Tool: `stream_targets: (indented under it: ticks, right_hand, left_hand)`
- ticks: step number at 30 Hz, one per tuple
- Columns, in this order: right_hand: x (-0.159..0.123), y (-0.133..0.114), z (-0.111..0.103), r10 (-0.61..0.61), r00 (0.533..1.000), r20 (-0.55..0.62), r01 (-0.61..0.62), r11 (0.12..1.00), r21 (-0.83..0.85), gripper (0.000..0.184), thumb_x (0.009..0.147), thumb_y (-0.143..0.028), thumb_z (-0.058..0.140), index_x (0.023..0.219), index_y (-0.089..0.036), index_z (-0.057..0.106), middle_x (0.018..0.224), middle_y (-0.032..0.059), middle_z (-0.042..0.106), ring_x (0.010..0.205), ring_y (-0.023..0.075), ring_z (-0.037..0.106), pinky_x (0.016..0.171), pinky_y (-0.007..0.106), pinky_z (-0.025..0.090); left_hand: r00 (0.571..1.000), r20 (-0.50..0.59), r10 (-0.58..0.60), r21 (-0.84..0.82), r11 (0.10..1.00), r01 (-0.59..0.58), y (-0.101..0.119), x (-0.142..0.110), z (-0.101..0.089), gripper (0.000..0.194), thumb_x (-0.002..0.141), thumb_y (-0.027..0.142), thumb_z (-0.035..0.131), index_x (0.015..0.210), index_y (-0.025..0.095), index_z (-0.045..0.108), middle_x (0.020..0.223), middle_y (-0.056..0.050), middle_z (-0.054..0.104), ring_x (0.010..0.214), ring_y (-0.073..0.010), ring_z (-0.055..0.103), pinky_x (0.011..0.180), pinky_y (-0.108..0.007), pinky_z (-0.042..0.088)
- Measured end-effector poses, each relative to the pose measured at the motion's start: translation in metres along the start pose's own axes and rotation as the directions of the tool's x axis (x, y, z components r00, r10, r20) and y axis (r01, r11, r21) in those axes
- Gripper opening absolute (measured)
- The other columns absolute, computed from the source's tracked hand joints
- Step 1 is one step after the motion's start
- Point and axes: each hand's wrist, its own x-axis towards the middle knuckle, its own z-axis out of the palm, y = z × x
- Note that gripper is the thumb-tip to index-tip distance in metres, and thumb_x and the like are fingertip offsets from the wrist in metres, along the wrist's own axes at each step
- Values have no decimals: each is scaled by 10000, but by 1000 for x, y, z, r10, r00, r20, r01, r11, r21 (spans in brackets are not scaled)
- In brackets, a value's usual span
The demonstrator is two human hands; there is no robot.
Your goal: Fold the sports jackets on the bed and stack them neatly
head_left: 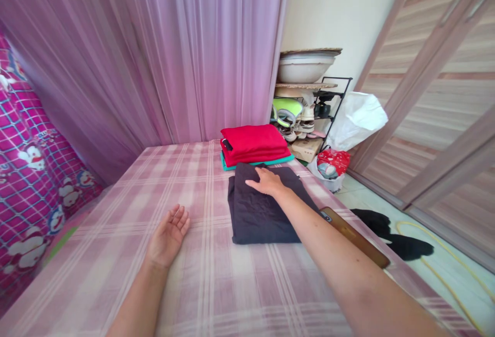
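Observation:
A folded black garment [263,205] lies on the pink plaid bed sheet [193,182]. My right hand [266,181] rests flat on its far part, fingers stretched out, open. My left hand [169,235] lies on the sheet to the left of the garment, fingers together and extended, holding nothing. Beyond the black garment sits a folded red garment [253,144] stacked on a teal one [270,162] near the bed's far edge.
A phone in a brown case [353,236] lies at the bed's right edge. Purple curtains [154,53] hang behind. A shoe rack [305,115] with a basin, a white bag, a red bag, black cloth [394,234] and a yellow hose lie on the floor at right.

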Motion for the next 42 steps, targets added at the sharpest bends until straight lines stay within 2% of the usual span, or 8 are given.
stream_targets:
  ticks: [4, 10, 16, 24, 29, 34, 37, 42]
  right_hand:
    - [7, -27, 19, 46, 995, 86, -38, 995, -96, 936, 807, -699, 578, 1516, -128, 360, 1491, 247, 435, 1347, 377, 442, 1041, 514, 381]
    - [5, -46, 10, -21, 998, 62, 34, 978, -207, 317, 901, -275, 597, 1186, -172, 688, 1221, 167, 678, 1155, 290, 618, 924, 374, 465]
    - [-24, -64, -24, -194, 981, 29, 195, 978, -79, 294, 915, -353, 563, 1147, -244, 707, 1093, 62, 741, 1033, 234, 669, 832, 292, 480]
    - [-52, -121, 13, -549, 802, 235, 472, 824, 312, 291, 847, -255, 622, 1113, -192, 724, 1011, 27, 753, 926, 199, 684, 768, 251, 469]
    - [-26, -114, -4, -682, 569, 460, 486, 730, 481, 382, 841, -362, 668, 1188, -208, 711, 1163, 32, 731, 1028, 169, 675, 835, 206, 484]
    - [25, -56, -47, -169, 977, 128, 171, 985, -4, 385, 983, -378, 417, 1150, -217, 725, 1168, 69, 729, 1074, 206, 667, 862, 256, 487]
    - [48, -17, -40, -22, 997, 77, 33, 989, -146, 402, 959, -330, 449, 1216, -131, 686, 1271, 193, 660, 1169, 311, 619, 911, 370, 479]
    - [61, 8, -5, -29, 982, 189, 79, 961, -267, 531, 807, -495, 680, 1265, -229, 659, 1252, 137, 681, 1131, 319, 638, 905, 384, 491]
  left_hand:
    - [999, 32, 3, 20, 1000, -4, -2, 4, -3, 193, 861, 352, 570, 969, 258, 700, 1039, -31, 746, 1002, -159, 692, 915, -337, 567]
    - [999, 44, 3, -15, 1000, -2, -2, 5, -3, 210, 887, 362, 547, 987, 243, 688, 1066, -48, 741, 1058, -175, 679, 955, -367, 548]
    - [994, 58, -87, -271, 957, 100, 2, -1, 6, 187, 913, 243, 512, 978, 193, 680, 991, -66, 736, 932, -158, 697, 861, -333, 567]
    - [949, -280, 145, -343, 908, -240, 35, -4, -9, 283, 937, 401, 459, 945, 209, 666, 1153, -93, 661, 1118, -174, 628, 1030, -340, 483]
    - [948, -291, 129, -317, 922, -223, 40, -6, -14, 255, 929, 351, 461, 914, 202, 668, 1138, -82, 655, 1114, -178, 625, 1095, -381, 431]
    - [962, -256, 91, -313, 934, -172, 35, -3, -9, 268, 940, 305, 440, 911, 184, 677, 1069, -85, 666, 1061, -182, 640, 1053, -405, 470]
    - [963, -258, 84, -336, 926, -171, 36, -1, -10, 274, 943, 303, 436, 911, 182, 680, 1050, -84, 666, 1054, -181, 640, 1032, -409, 486]
    - [958, -275, 78, -375, 909, -182, 40, 3, -14, 276, 945, 311, 439, 949, 186, 685, 1047, -75, 673, 1057, -169, 638, 983, -368, 517]
